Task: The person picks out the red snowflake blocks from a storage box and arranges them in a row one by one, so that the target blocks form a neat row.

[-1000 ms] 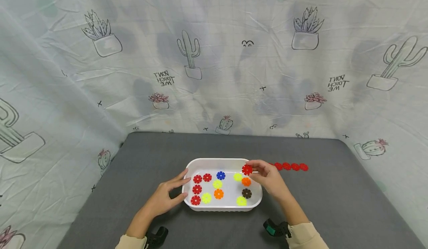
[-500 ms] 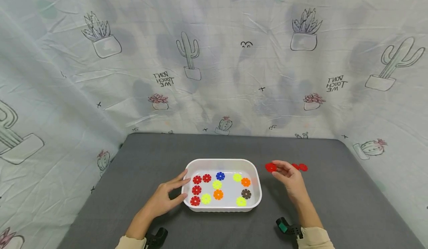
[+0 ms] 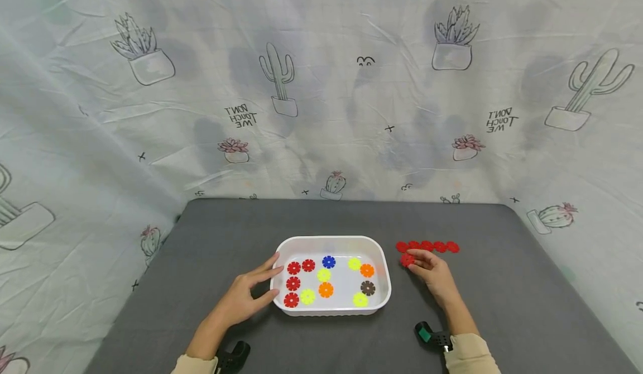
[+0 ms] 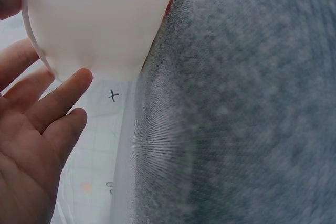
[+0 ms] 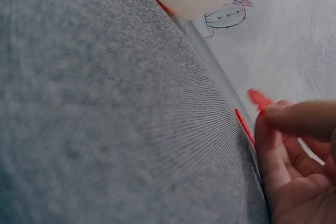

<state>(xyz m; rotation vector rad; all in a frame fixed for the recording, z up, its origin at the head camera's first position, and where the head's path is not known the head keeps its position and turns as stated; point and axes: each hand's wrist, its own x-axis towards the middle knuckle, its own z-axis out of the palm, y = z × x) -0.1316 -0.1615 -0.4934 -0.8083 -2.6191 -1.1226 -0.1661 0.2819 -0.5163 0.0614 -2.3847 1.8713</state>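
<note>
My left hand (image 3: 244,300) rests its spread fingertips on the left rim of a white plastic tub (image 3: 346,311); in the left wrist view some fingertips touch the tub's outer wall (image 4: 100,19). Inside the tub lie several notched plastic discs: red (image 3: 291,300), yellow (image 3: 360,300), orange (image 3: 326,289), one blue (image 3: 329,262) and one dark brown (image 3: 368,288). To the tub's right, my right hand (image 3: 436,278) pinches a red notched disc (image 3: 407,260) between thumb and fingers, low over the table. Just behind it runs a row of several red discs (image 3: 440,247).
A grey cloth-covered table (image 3: 241,217) carries everything. Behind and beside it hangs a pale curtain (image 3: 331,139) printed with cacti. Black wrist devices (image 3: 433,337) sit below both hands.
My right hand has carried the red disc from over the tub's right end out to the right and down, to just in front of the red row. My left hand stays on the rim.
</note>
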